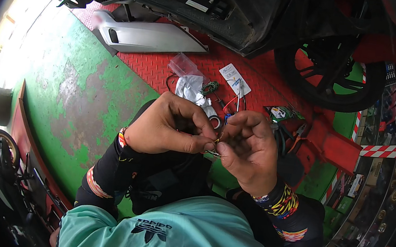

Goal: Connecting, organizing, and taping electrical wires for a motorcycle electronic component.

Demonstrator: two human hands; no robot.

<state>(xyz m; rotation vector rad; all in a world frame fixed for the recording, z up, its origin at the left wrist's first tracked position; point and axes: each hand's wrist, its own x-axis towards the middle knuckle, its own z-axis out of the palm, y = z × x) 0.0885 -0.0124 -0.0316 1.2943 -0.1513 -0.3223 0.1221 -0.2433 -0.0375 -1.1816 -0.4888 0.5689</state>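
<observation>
above the red checker-plate ramp (pixel 174 70), seen from the head camera, both hands meet in the middle of the picture, over the person's black-clad knees. the left hand (pixel 168 127) comes in from the lower left with the wrist bent, its back turned up, the fingers curled down and the thumb pressed forward against the index finger; between them it pinches thin wires (pixel 216 147), yellow and dark, which stick out as a small loop. the right hand (pixel 248 148) comes from the lower right, palm turned partly toward the left hand, its fingers bent inward and its fingertips closed on the same wires, so the two grips nearly touch. the wires are therefore held in the air between the two thumbs, not resting on anything. i judge that the main risk is a slip: the strands are very thin and the grips are only fingertip grips, so a small pull to the side could draw a strand out, bend it or break it. a second risk is a dropped end, which could be hard to find among the clear plastic bags (pixel 188 76), the pliers (pixel 298 134) and the small parts lying near the far edge of the ramp, beside the motorcycle wheel (pixel 331 72). a silver body panel (pixel 144 36) lies toward the far left corner of the ramp, well apart from the hands.
</observation>
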